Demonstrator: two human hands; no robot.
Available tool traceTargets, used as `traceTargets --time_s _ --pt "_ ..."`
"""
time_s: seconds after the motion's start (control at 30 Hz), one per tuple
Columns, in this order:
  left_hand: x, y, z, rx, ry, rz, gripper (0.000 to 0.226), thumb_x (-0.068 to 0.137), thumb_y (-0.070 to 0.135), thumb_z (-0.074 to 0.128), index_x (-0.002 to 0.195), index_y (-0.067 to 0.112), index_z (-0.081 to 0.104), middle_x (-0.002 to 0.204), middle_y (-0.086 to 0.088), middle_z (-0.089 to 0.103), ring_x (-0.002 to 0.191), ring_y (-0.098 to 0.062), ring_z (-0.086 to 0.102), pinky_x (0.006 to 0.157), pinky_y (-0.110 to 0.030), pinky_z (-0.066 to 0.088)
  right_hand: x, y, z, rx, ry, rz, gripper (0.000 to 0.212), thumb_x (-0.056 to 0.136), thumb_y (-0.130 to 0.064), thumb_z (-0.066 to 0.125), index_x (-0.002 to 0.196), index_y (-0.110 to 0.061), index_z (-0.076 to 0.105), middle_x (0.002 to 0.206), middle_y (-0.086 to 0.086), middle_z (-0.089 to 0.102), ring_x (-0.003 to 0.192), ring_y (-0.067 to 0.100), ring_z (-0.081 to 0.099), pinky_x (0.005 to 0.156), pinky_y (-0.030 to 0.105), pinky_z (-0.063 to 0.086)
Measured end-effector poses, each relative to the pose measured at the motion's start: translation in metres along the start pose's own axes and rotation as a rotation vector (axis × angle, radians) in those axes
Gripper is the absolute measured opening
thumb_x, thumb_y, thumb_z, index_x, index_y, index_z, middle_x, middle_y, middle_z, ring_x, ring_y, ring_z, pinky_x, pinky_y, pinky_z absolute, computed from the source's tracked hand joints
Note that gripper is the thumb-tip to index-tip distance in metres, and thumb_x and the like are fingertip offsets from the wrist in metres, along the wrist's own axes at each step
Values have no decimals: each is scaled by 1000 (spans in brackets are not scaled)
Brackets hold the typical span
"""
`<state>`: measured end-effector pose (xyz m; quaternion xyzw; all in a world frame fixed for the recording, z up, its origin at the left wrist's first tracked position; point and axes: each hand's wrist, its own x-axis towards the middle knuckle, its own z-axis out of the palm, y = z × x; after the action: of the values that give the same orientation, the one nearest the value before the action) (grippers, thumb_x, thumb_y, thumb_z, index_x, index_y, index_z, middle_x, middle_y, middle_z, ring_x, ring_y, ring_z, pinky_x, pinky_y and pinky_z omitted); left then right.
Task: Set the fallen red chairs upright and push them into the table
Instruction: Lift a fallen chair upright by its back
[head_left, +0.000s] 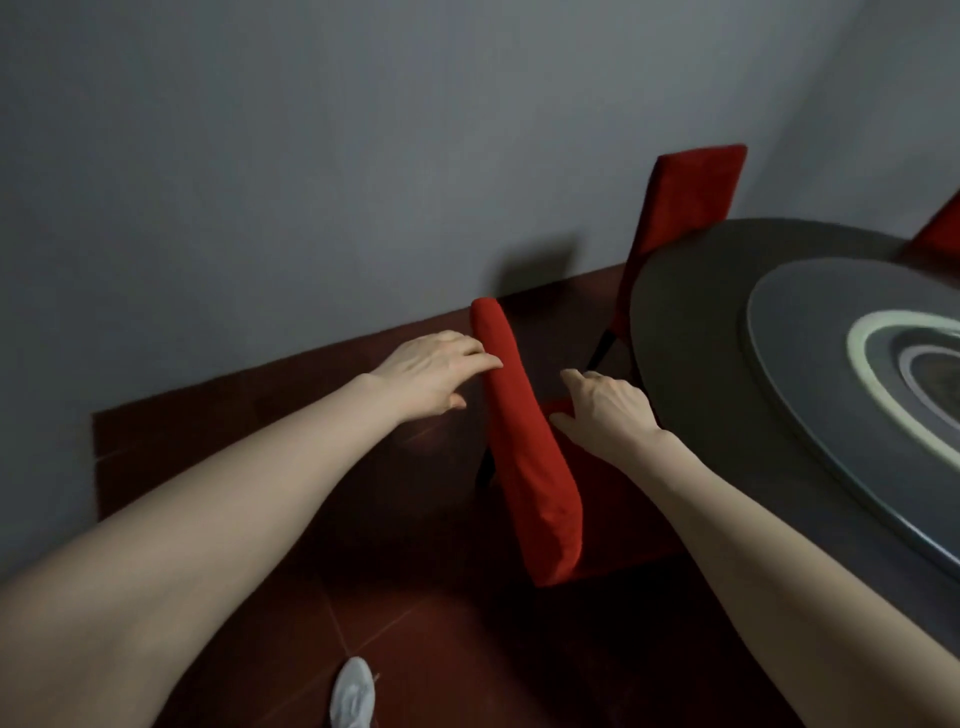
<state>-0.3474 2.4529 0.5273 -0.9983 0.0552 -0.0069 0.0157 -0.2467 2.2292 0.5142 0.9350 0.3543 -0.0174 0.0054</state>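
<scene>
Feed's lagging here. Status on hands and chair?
Left hand open, fingertips on near red fabric-covered chair backrest. Right hand open beside it. Chair upright, near round dark table. Nothing blocking.

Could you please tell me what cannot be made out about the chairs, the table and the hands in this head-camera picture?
- Near red fabric-covered chair: its seat and most legs, hidden by its backrest and the right hand.
- Left hand: its fingers touch the backrest; whether they grip is unclear.
- Far red chair: its lower part, behind the round dark table.
- Third red chair: cut off by the right edge.
- White shoe: cut off by the bottom edge.
</scene>
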Motion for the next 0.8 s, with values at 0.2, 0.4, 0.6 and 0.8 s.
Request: traceTargets --time_s 0.2,0.4,0.6,0.8 --pt "69 -69 20 3 -89 273 78 81 33 75 147 31 34 147 -1 41 138 -21 34 109 -34 37 44 -28 18 95 -57 273 53 86 -47 59 128 -17 50 115 8 62 104 33 62 78 38 47" --pt "135 -87 55 -19 -150 497 82 81 35 74 149 32 29 150 0 36 141 -20 30 114 -33 31 54 -45 54 159 -119 447 62 83 -61 58 128 -18 49 116 8 62 105 34 63 80 38 47" --pt "197 -100 87 64 -253 677 87 79 36 76 151 30 27 154 -3 32 144 -22 26 118 -36 23 81 -52 97 249 -260 561 88 71 -77 60 137 -20 41 115 9 60 102 32 63 84 40 49" --pt "240 -130 115 131 -367 793 85 80 35 75 150 29 27 153 -1 34 142 -21 30 118 -34 21 105 -62 124 250 -295 692 85 71 -59 72 135 -18 35 116 9 58 101 32 62 82 42 54"
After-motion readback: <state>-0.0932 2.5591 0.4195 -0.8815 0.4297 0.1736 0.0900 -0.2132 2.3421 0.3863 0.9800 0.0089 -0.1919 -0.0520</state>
